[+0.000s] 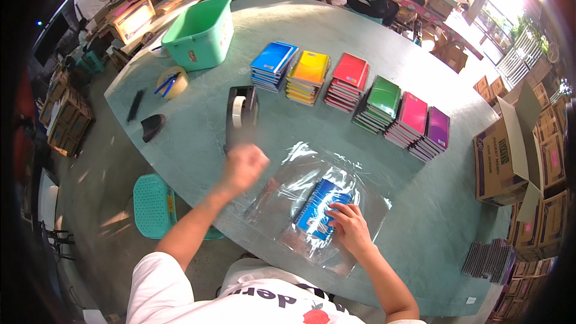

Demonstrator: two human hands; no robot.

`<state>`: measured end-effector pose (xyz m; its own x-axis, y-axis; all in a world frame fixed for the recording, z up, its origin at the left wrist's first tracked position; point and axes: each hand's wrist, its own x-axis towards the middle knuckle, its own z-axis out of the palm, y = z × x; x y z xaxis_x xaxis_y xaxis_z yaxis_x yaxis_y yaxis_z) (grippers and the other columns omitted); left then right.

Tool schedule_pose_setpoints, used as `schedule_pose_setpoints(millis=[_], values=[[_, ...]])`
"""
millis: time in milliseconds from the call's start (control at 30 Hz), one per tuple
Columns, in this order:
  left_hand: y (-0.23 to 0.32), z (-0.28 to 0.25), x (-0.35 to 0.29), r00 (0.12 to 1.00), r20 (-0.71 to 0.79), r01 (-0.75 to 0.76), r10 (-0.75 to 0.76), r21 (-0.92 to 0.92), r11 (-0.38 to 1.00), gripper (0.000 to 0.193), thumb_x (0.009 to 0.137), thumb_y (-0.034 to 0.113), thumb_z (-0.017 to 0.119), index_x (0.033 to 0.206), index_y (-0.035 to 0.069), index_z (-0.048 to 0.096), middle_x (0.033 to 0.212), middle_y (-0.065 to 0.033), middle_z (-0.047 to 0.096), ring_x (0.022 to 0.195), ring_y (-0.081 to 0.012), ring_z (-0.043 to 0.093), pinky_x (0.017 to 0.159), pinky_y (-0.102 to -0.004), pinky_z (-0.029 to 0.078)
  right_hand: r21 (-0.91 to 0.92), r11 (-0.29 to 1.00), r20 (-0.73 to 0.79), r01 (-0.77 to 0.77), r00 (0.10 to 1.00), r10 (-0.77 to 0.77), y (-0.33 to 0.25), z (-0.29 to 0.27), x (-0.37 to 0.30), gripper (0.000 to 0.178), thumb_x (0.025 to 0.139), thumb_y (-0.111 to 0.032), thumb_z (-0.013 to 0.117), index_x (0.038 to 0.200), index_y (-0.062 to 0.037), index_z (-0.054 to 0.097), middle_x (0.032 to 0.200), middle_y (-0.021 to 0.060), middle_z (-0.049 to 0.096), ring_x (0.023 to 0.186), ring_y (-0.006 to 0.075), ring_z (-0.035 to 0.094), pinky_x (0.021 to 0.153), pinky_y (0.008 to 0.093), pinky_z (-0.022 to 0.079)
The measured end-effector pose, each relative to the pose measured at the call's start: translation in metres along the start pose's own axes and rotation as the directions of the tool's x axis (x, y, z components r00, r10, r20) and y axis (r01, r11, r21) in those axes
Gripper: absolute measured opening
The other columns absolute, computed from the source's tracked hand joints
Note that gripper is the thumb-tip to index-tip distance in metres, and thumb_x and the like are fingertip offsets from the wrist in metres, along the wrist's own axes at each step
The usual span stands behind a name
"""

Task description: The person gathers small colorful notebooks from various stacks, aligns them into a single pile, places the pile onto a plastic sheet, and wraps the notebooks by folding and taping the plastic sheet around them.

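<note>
A blue spiral notebook (323,210) lies tilted on a sheet of clear plastic film (277,199) near the table's front edge. My right hand (350,225) grips the notebook's right side, fingertips pressed on its cover. My left hand (245,168), partly blurred, is closed just in front of a black tape dispenser (233,121) with a roll of clear tape (238,111). What its fingers hold, if anything, cannot be made out. Behind the film stand stacks of spiral notebooks: blue (273,63), yellow (309,72), red (348,78), green (379,102), pink (409,119) and purple (436,132).
A green plastic bin (201,39) stands at the table's far left, beside a tape roll (174,83) with blue-handled scissors (165,85). A black piece (153,127) lies nearer. A turquoise stool (153,204) is below the left edge; an open carton (503,150) stands at right.
</note>
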<state>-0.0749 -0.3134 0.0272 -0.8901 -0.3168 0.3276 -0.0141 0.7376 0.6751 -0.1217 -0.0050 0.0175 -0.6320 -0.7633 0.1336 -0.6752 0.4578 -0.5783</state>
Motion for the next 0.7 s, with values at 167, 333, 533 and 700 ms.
schedule_pose_setpoints(millis=[167,333,533,700], values=[[-0.071,-0.05,0.004,0.726,-0.038,0.608,-0.687,-0.43,0.667,0.024,0.088,0.026,0.061,0.076,0.005,0.062,0.063,0.0023,0.049,0.062,-0.0091,0.044,0.058,-0.0283,0.037,0.058,0.998,0.003,0.03,1.0,-0.03,0.001,0.001,0.006,0.023,0.076,-0.007,0.065,0.099,-0.0116,0.069,0.112,0.0034,0.062,0.1,0.0276,0.053,0.088,0.0368,0.045],[-0.063,-0.032,0.0,0.828,-0.322,0.341,-0.46,-0.363,0.867,0.021,0.085,0.023,0.066,0.078,0.004,0.063,0.071,0.0027,0.056,0.068,-0.0095,0.05,0.067,-0.0249,0.039,0.02,0.999,0.011,0.042,0.999,-0.042,-0.007,0.0,0.012,0.017,0.079,-0.012,0.064,0.095,-0.0105,0.069,0.11,0.003,0.063,0.098,0.0272,0.054,0.086,0.0364,0.045],[-0.048,-0.021,-0.05,0.56,0.323,0.584,-0.763,-0.807,0.086,0.011,0.082,0.011,0.062,0.073,0.005,0.058,0.068,-0.0035,0.059,0.056,-0.0108,0.055,0.048,-0.0226,0.043,-0.091,0.988,-0.115,-0.129,0.986,0.118,-0.01,0.018,0.016,0.012,0.076,-0.022,0.068,0.085,-0.0133,0.066,0.102,-0.003,0.063,0.092,0.0247,0.054,0.079,0.0355,0.043],[-0.056,-0.07,-0.013,0.862,0.243,0.294,-0.445,0.476,0.829,0.01,0.076,0.009,0.061,0.075,-0.001,0.06,0.076,-0.0175,0.064,0.071,-0.0302,0.063,0.063,-0.0395,0.048,-0.249,0.956,-0.129,-0.153,0.984,0.124,-0.009,0.02,0.014,0.043,0.075,-0.037,0.068,0.115,-0.0235,0.06,0.109,-0.0078,0.06,0.112,0.0237,0.045,0.092,0.0442,0.028]])
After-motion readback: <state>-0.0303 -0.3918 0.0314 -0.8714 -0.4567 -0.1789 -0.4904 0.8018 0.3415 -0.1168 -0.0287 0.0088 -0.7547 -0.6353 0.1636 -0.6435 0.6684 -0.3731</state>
